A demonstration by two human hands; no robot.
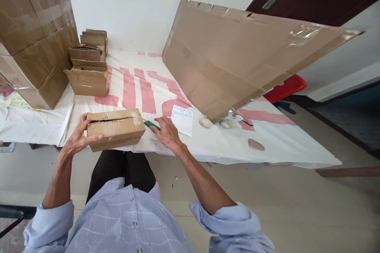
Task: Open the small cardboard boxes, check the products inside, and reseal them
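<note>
While left hand (77,136) holds box (115,127), open cartons (90,83) stand near taller stack (44,35).

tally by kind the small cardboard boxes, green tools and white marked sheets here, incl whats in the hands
Small box in the left hand: 1
Small open boxes farther back: 3
Green tool in the right hand: 1
White marked sheet: 1
Total: 6
</note>
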